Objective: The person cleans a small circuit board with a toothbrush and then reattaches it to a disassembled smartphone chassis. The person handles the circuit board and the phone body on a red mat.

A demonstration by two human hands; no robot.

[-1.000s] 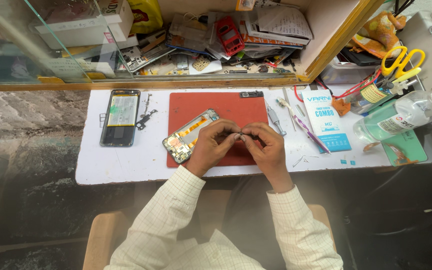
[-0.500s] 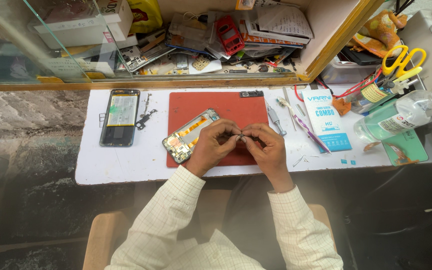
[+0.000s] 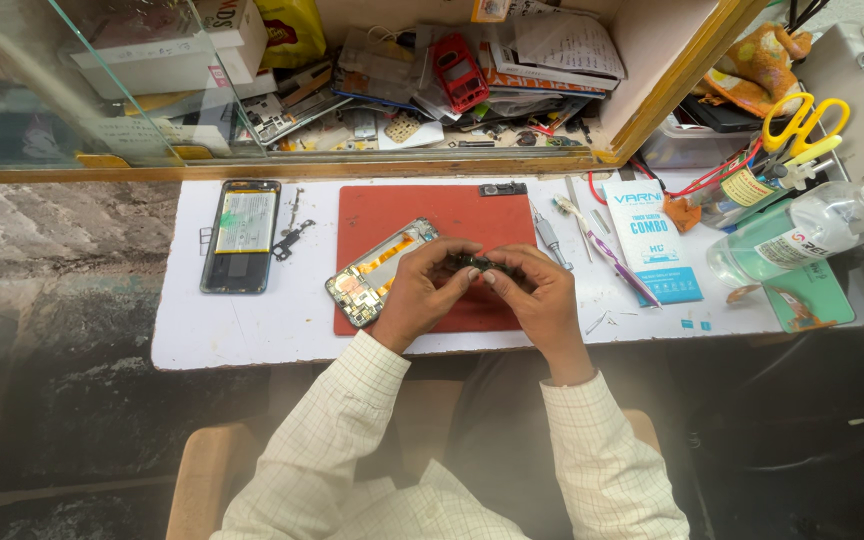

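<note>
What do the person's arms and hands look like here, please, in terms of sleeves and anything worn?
Both arms wear long, cream-white shirt sleeves with a fine checked grid pattern, buttoned cuffs ending at the wrists. The left hand and right hand are bare: no gloves. No rings or watch can be made out at this size.

The small dark part (image 3: 474, 264) pinched in the grip of both hands looks like matt black plastic, too small to tell more. Under the left hand (image 3: 420, 298) and right hand (image 3: 542, 300) lies a red mat (image 3: 432, 205), matt and rubbery. Just left of the grip, the opened phone frame (image 3: 372, 275) shows dull metal and orange film. The counter (image 3: 252, 325) is smooth white laminate with a faint sheen. Both sleeves (image 3: 337, 420) are soft checked cloth. Far right of the grip, a clear plastic bottle (image 3: 802, 235) looks glossy.
</note>
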